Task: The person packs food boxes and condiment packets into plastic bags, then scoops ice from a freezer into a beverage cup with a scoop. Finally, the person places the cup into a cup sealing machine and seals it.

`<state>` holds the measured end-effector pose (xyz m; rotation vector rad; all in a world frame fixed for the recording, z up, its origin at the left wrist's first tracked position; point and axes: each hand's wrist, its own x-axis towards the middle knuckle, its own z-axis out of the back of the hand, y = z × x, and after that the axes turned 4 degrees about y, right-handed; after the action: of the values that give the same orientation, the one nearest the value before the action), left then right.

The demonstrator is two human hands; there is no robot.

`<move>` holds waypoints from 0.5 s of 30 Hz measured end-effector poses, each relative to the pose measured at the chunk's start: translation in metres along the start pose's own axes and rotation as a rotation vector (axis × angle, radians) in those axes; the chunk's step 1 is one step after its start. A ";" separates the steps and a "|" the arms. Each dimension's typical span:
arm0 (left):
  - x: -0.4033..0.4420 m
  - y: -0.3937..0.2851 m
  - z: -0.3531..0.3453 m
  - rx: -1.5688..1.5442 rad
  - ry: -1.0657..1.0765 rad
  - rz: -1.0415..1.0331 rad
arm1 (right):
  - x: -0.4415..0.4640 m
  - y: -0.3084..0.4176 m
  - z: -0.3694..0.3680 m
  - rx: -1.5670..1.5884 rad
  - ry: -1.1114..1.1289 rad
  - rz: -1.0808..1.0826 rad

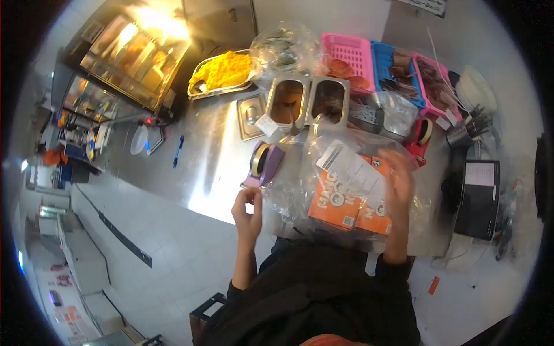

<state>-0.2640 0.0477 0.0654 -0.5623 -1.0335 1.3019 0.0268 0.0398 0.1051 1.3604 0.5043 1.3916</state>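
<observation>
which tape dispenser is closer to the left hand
The purple tape dispenser: it sits right by the left hand. The other, the red tape dispenser, is farther off, on the far side of the right hand.

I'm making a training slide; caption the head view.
Left hand near purple tape dispenser; right hand at clear bag of orange packages.

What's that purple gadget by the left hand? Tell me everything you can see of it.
It looks like a tape dispenser: a purple, seemingly plastic body holding a roll of pale yellowish tape with a dark centre. It sits on the shiny metal counter, near its front edge. The left hand has its fingertips close to the dispenser's near end; whether they touch it or hold tape is unclear.
</observation>
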 end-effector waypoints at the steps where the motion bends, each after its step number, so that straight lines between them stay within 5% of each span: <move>1: -0.011 0.010 0.000 0.106 -0.006 -0.077 | -0.014 0.016 0.004 0.052 -0.073 0.008; 4: -0.019 0.015 0.001 0.598 0.070 -0.226 | -0.043 0.052 -0.011 0.406 -0.058 0.270; 8: -0.002 0.028 -0.013 0.770 0.102 -0.304 | -0.061 0.068 -0.073 0.306 0.844 -0.019; 10: 0.004 0.029 -0.005 0.557 0.148 -0.208 | -0.080 0.057 -0.113 0.132 0.689 0.284; 15: -0.010 0.007 0.020 0.023 0.161 -0.069 | -0.085 0.044 -0.146 -0.432 0.459 0.394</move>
<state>-0.2842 0.0357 0.0663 -0.5989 -0.8961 1.1869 -0.1398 0.0048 0.0679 0.8097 0.2080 2.0198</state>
